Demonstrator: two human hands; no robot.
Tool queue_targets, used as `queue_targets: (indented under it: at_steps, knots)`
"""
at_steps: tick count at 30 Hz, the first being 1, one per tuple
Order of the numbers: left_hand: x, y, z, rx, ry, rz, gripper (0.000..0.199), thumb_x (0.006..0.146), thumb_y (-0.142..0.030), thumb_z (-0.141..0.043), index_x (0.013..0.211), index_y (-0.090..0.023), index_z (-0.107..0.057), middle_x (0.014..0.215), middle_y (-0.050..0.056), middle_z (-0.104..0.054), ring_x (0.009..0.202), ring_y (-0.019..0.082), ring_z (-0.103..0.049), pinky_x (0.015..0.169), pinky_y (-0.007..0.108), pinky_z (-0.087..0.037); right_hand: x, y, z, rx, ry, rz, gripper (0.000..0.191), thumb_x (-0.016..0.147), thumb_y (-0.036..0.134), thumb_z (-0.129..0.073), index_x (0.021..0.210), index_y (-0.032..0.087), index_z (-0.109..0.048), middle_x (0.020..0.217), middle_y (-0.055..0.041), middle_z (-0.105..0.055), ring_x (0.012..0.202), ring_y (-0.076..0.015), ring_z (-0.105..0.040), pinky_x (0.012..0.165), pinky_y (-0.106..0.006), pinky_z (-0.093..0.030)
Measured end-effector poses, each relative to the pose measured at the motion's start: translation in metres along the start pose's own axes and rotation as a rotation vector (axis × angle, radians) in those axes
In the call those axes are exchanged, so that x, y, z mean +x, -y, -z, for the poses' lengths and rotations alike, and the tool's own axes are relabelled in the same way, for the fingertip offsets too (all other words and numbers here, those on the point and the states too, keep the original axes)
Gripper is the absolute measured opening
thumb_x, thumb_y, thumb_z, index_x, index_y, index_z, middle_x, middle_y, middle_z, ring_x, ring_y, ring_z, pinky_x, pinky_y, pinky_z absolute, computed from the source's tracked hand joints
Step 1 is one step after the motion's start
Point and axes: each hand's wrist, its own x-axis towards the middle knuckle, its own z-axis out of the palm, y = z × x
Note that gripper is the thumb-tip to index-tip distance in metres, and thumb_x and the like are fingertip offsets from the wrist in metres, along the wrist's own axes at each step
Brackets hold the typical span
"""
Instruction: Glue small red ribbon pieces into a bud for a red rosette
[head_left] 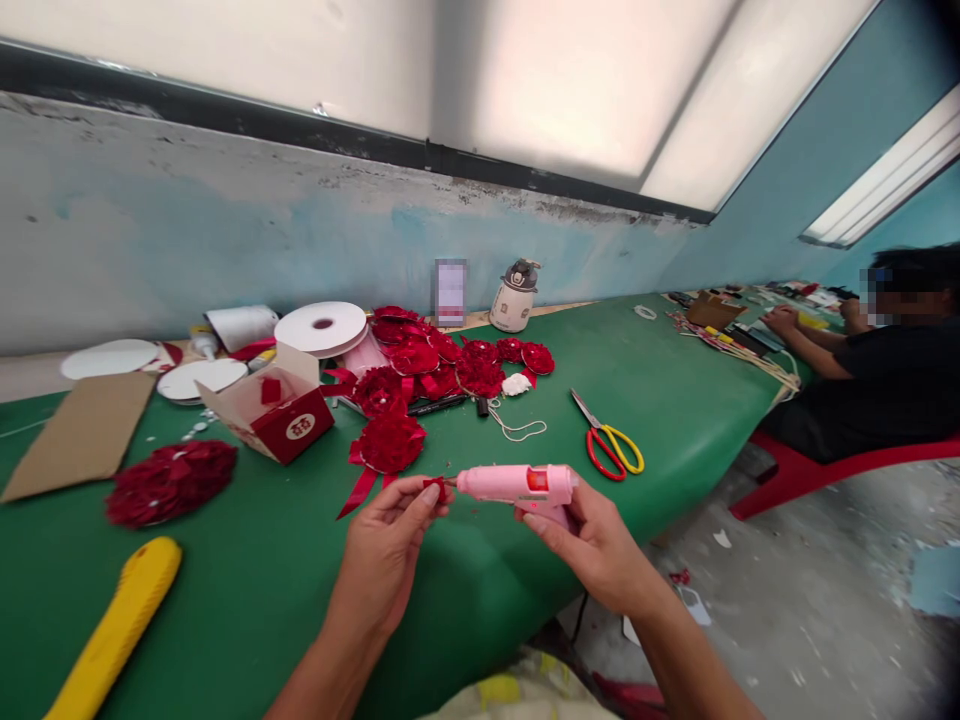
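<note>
My left hand [394, 540] is closed, pinching a small piece of red ribbon [436, 489] between thumb and fingers. In my right hand [596, 550] is a pink glue gun [517, 484], gripped by its handle and pointing left. Its nozzle reaches the ribbon piece; whether it touches, I cannot tell. Just beyond my left hand lies a red fabric flower [391, 442] with ribbon tails. More red flowers [420, 355] are heaped behind it. A dark red flower bundle [172, 482] rests to the left.
Scissors [604, 440] with red and yellow handles lie to the right. An open red box [289, 425], a white ribbon spool [321, 328], cardboard [82, 430] and a yellow tool handle [120, 625] are on the left. A bottle [514, 296] stands by the wall; another person [885, 370] sits far right.
</note>
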Motion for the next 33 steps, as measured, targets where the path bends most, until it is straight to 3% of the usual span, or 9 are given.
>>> queue_targets:
  at_steps: [33]
  knots:
    - [0.0003, -0.0002, 0.0005, -0.075, 0.040, 0.067, 0.012, 0.067, -0.022, -0.075, 0.077, -0.016, -0.072, 0.076, 0.004, -0.069, 0.074, 0.014, -0.062, 0.067, 0.023, -0.048, -0.0039, 0.0023, -0.0012, -0.031, -0.005, 0.019, 0.026, 0.087, 0.031, -0.053, 0.109, 0.018, -0.054, 0.096, -0.0052, -0.064, 0.083, -0.0187, -0.058, 0.073, -0.027, -0.046]
